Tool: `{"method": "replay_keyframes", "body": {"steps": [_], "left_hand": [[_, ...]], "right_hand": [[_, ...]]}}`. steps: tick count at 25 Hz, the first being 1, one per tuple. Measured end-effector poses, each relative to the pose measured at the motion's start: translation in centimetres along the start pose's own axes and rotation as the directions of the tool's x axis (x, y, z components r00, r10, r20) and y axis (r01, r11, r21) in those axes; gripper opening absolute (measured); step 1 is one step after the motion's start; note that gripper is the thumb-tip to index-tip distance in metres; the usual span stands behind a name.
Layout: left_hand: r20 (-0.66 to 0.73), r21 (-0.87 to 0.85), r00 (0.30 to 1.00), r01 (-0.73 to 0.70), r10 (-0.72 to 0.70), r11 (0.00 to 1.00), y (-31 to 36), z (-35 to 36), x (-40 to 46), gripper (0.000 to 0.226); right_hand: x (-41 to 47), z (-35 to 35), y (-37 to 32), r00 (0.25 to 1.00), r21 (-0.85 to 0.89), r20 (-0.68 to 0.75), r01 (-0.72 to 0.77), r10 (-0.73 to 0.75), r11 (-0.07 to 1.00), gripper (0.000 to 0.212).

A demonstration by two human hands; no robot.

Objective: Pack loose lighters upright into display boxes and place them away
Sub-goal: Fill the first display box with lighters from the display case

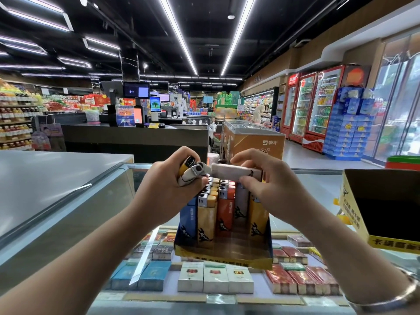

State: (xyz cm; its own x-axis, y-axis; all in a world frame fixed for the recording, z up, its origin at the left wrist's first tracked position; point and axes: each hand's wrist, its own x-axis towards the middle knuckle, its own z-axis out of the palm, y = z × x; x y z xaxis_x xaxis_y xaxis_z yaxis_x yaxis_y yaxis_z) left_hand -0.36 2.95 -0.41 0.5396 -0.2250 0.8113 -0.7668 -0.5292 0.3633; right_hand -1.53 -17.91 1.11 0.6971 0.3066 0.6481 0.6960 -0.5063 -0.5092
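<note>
The display box (223, 251) on the glass counter (318, 185) is standing mostly filled, while the left hand (168, 187) is gripping spare lighters (189, 172) and the right hand (268, 185) is pinching one white lighter (236, 172) sideways above the remaining gap.

An open gap in the display box (223, 251) lies between the orange lighter (225, 210) and the right-hand yellow lighter (258, 218), while a larger yellow carton (354, 214) blocks the table's (318, 185) right side

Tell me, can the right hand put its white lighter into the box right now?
Probably yes. The right hand holds the white lighter sideways right above the display box, where an open gap shows, but it must turn upright first.
</note>
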Motion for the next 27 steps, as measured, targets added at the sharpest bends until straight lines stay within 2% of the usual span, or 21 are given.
{"method": "replay_keyframes", "body": {"steps": [2,4,6,9,10,12,15,17,20,22,23,27], "left_hand": [[0.014,-0.008,1.000,-0.002,0.002,1.000,0.0,-0.1,0.0,0.025],[0.026,-0.018,0.999,-0.020,0.020,1.000,0.1,-0.1,0.0,0.028],[0.039,-0.037,0.999,-0.037,0.038,0.999,0.3,-0.2,0.0,0.032],[0.052,-0.031,0.998,-0.044,0.045,0.999,0.4,-0.3,0.1,0.033],[0.053,-0.024,0.998,-0.034,0.035,0.999,0.3,-0.3,0.0,0.032],[0.053,-0.024,0.999,0.004,-0.003,1.000,0.3,-0.2,0.0,0.028],[0.052,-0.025,0.998,0.027,-0.026,0.999,0.5,-0.1,0.0,0.027],[0.049,-0.015,0.998,0.027,-0.026,1.000,0.5,-0.2,0.1,0.028],[0.046,-0.010,0.999,0.030,-0.029,1.000,0.5,-0.2,0.1,0.031],[0.048,-0.024,0.999,0.025,-0.024,0.999,0.5,-0.1,0.0,0.032],[0.048,-0.030,0.999,0.025,-0.024,0.999,0.5,-0.1,0.0,0.032],[0.051,-0.026,0.999,0.013,-0.012,1.000,0.5,-0.2,0.1,0.031]], "right_hand": [[0.0,-0.1,0.0,1.000,0.039,0.007,0.013,-0.013,0.999,0.042],[-0.2,0.1,0.1,0.996,-0.166,0.013,0.086,-0.085,0.982,0.051],[-0.4,0.6,-0.1,0.986,-0.360,-0.012,0.151,-0.166,0.921,0.055],[-0.5,1.3,-0.5,0.966,-0.503,-0.011,0.217,-0.257,0.837,0.063],[-0.4,1.3,-0.6,0.964,-0.501,-0.027,0.215,-0.264,0.838,0.068],[-0.2,1.0,-0.7,0.964,-0.344,-0.099,0.198,-0.245,0.918,0.068],[0.1,-0.3,-0.9,0.956,-0.018,-0.249,0.156,-0.156,0.988,0.047],[0.2,-1.1,-0.7,0.934,0.154,-0.355,0.101,-0.040,0.983,0.035],[0.5,-1.7,-0.4,0.933,0.316,-0.355,0.066,0.053,0.946,0.030],[0.5,-1.5,-0.3,0.952,0.347,-0.302,0.064,0.047,0.936,0.029],[0.5,-1.2,-0.2,0.959,0.309,-0.282,0.069,0.022,0.949,0.029],[0.3,-0.4,0.0,0.957,0.017,-0.279,0.089,-0.081,0.996,0.030]]}}
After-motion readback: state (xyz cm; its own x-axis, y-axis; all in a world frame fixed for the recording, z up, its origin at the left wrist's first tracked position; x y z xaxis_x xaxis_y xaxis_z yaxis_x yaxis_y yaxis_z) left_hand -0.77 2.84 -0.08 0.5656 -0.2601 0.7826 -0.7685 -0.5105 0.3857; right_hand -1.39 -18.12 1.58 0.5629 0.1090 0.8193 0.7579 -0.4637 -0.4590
